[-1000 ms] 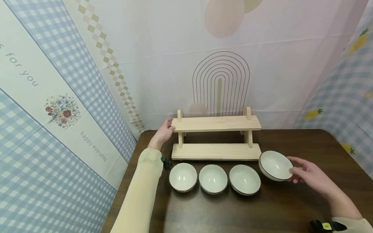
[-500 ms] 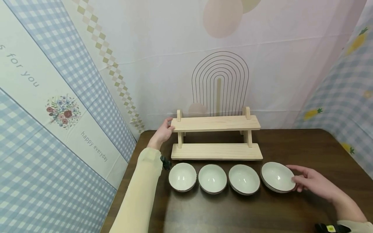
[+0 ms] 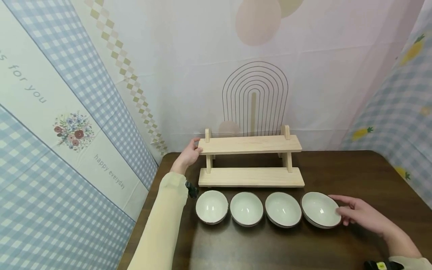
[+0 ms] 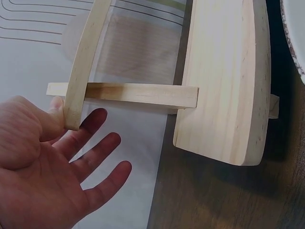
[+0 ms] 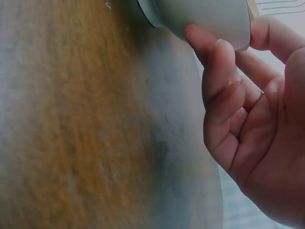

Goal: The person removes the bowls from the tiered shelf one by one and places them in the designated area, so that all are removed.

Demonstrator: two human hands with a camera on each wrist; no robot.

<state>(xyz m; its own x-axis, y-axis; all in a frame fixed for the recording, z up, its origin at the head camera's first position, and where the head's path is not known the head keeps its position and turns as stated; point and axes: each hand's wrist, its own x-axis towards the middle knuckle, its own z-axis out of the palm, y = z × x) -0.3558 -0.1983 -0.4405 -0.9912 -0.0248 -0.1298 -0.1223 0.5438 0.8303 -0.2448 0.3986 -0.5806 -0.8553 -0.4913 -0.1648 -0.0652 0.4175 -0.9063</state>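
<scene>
My right hand grips the right side of the rightmost white bowl, which has a dark rim. In the right wrist view, the thumb and fingers are at the wall of this bowl. At the far left, my left hand pinches the left end of the upper board of a two-tier wooden shelf. Seen from the left wrist, the thumb and index finger hold the board's end while the other fingers are spread apart.
Three more white bowls stand in a row left of the held one: a left bowl, a middle bowl and a right bowl. All are in front of the shelf on a dark wooden table. A patterned cloth hangs behind.
My right hand has brought its bowl toward me and down, from beside the shelf's right end to the right end of the row. The left hand has stayed on the shelf.
</scene>
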